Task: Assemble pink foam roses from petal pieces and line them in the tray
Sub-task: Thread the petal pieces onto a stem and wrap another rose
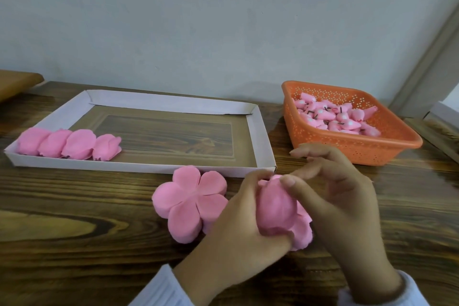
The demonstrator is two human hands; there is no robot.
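A dark brown wooden bench with bold grain (74,218) fills the near part of the scene and meets a plain, pale bluish-grey painted wall (198,20) at its far edge. A lighter brown wooden board (15,82) juts in at far left. A pale grey frame (427,67) slants up at far right. Light is soft and even.

Four finished pink roses (69,147) lie in a row inside one white tray (258,131). One stack of flat five-lobed petal pieces (190,202) sits on the wooden table (74,243); how many sheets it has cannot be told. One more rose (279,208) is between two hands, the left hand (238,228) and the right hand (345,204). One orange basket (387,146) contains many pink buds (340,118), perhaps about twenty-five, too crowded to count exactly.
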